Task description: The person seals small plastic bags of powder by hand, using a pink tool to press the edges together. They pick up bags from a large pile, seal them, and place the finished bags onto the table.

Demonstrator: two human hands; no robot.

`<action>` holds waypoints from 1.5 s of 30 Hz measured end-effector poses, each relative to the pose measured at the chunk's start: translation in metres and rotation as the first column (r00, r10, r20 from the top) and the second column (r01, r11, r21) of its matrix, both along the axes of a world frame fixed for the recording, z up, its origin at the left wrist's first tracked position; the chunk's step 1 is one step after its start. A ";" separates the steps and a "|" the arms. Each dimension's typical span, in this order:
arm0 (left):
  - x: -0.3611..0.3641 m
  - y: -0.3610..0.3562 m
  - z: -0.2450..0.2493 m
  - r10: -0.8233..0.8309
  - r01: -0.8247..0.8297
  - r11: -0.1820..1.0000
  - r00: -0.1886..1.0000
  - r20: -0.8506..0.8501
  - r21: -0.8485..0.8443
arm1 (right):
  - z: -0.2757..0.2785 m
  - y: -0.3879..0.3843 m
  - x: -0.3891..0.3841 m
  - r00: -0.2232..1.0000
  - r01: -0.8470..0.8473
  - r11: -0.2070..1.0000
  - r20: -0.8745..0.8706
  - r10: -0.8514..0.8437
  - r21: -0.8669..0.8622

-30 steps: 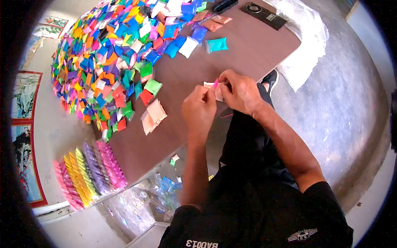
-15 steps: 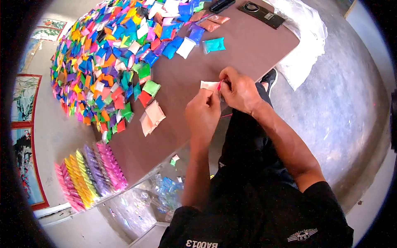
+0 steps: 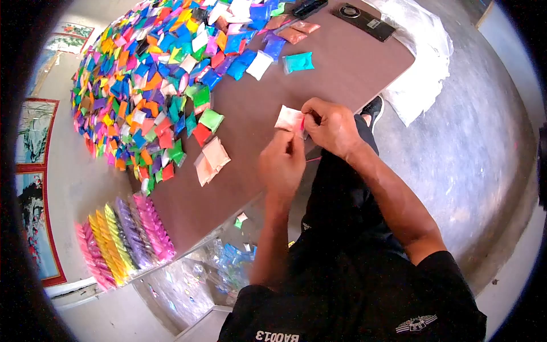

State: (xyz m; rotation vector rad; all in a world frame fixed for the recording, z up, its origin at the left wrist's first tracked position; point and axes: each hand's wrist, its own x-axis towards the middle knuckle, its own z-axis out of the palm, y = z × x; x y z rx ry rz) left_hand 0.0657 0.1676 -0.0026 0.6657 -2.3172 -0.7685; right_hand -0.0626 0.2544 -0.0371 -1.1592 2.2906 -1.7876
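Observation:
Above the table's near edge, both hands meet at a small pale pink packet [image 3: 289, 118]. My left hand [image 3: 282, 161] pinches its lower edge between thumb and fingers. My right hand [image 3: 335, 126] is closed at the packet's right end, where a bright pink bit shows between the fingertips; what that bit is I cannot make out. Several pale peach packets [image 3: 212, 161] lie overlapped on the tabletop to the left of my hands. A teal packet [image 3: 298, 62] rests farther up the table, beside a white one [image 3: 259, 65].
A large heap of colourful packets [image 3: 148, 85] covers the far left of the brown table [image 3: 250, 119]. Rows of pink, yellow and purple packets [image 3: 125, 239] stand at the near left corner. A black flat device [image 3: 364, 21] and a white sack [image 3: 419, 62] are at the right.
The packet shows more fully above my left hand now. My left hand has shifted slightly down and away from its upper part. My right hand has stayed nearly in place.

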 end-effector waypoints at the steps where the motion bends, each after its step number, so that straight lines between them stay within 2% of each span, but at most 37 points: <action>1: 0.001 0.000 -0.010 -0.057 0.056 0.998 0.998 -0.007 -0.041 | 0.001 0.001 0.000 1.000 0.012 1.000 -0.008 -0.012 0.005; 2: 0.005 -0.007 -0.021 -0.007 0.011 0.997 0.999 0.046 -0.080 | 0.001 0.003 0.001 1.000 0.026 1.000 -0.015 -0.026 0.011; 7: 0.013 -0.033 -0.011 0.133 -0.115 0.983 0.984 0.119 -0.146 | 0.001 0.001 0.005 0.995 0.072 0.996 -0.068 -0.069 0.045; 9: 0.015 -0.037 -0.011 0.142 -0.141 0.990 0.989 0.052 -0.021 | 0.004 0.001 0.009 0.990 0.100 0.993 -0.107 -0.093 0.066; 10: 0.016 -0.035 -0.011 0.141 -0.140 0.990 0.989 0.051 -0.019 | 0.005 0.003 0.013 0.992 0.098 0.991 -0.089 -0.090 0.089; 12: 0.019 -0.031 -0.010 0.162 -0.146 0.966 0.985 -0.058 0.211 | 0.009 0.006 0.024 0.994 0.093 0.988 -0.076 -0.085 0.119; 14: 0.022 -0.029 -0.012 0.185 -0.158 0.954 0.979 -0.085 0.254 | 0.017 0.012 0.041 0.987 0.000 0.988 0.156 -0.025 0.154; 15: 0.023 -0.029 -0.013 0.203 -0.164 0.943 0.973 -0.111 0.291 | 0.019 0.016 0.049 0.988 -0.004 0.987 0.154 -0.021 0.159; 17: 0.024 -0.028 -0.006 0.228 -0.184 0.931 0.967 -0.109 0.316 | 0.024 0.025 0.065 0.939 -0.235 0.967 0.281 0.200 0.096; 19: 0.027 -0.029 -0.007 0.255 -0.206 0.918 0.961 -0.105 0.340 | 0.032 0.029 0.065 0.945 -0.253 0.954 0.254 0.207 0.162; 21: 0.032 -0.030 -0.010 0.250 -0.215 0.924 0.965 -0.073 0.315 | 0.033 0.024 0.049 0.983 -0.132 0.989 -0.121 0.140 0.071; 22: 0.033 -0.029 -0.012 0.251 -0.216 0.924 0.965 -0.074 0.317 | 0.040 0.023 0.039 0.976 -0.129 0.975 -0.149 0.156 0.178; 23: 0.034 -0.027 -0.013 0.235 -0.206 0.940 0.969 -0.075 0.273 | 0.040 0.017 0.031 0.976 -0.130 0.975 -0.152 0.158 0.179; 25: 0.032 -0.024 -0.010 0.219 -0.197 0.953 0.973 -0.075 0.229 | 0.035 0.002 0.020 0.957 -0.094 0.992 -0.269 0.112 0.082; 27: 0.030 -0.022 -0.001 0.183 -0.181 0.969 0.983 0.006 0.167 | 0.023 -0.006 0.012 0.946 -0.138 0.984 -0.280 0.164 0.111; 28: 0.028 -0.023 -0.002 0.188 -0.187 0.968 0.982 0.007 0.168 | 0.019 -0.008 0.010 0.912 -0.156 0.972 -0.352 0.209 0.174; 29: 0.026 -0.025 -0.003 0.193 -0.196 0.977 0.980 0.044 0.079 | 0.014 -0.009 0.009 0.871 -0.169 0.957 -0.418 0.257 0.237; 30: 0.024 -0.027 -0.003 0.201 -0.201 0.980 0.976 0.082 -0.012 | 0.011 -0.009 0.010 0.871 -0.175 0.955 -0.414 0.263 0.237; 33: 0.022 -0.040 -0.003 0.225 -0.228 0.974 0.960 0.164 0.000 | 0.002 -0.009 0.011 0.891 -0.189 0.968 -0.384 0.240 0.166; 37: 0.017 -0.054 -0.004 0.226 -0.229 0.974 0.965 0.131 0.005 | 0.002 -0.006 0.010 0.897 -0.166 0.978 -0.393 0.202 0.125; 39: 0.018 -0.049 0.002 0.236 -0.246 0.958 0.968 0.081 0.148 | 0.003 -0.005 0.011 0.904 -0.154 0.981 -0.385 0.187 0.115; 43: 0.022 -0.029 0.002 0.189 -0.194 0.969 0.981 0.047 0.151 | -0.001 -0.005 0.016 0.923 -0.099 0.990 -0.362 0.128 0.098; 45: 0.025 -0.026 -0.003 0.141 -0.156 0.980 0.982 0.123 0.121 | -0.001 -0.006 0.016 0.926 -0.071 0.994 -0.366 0.097 0.084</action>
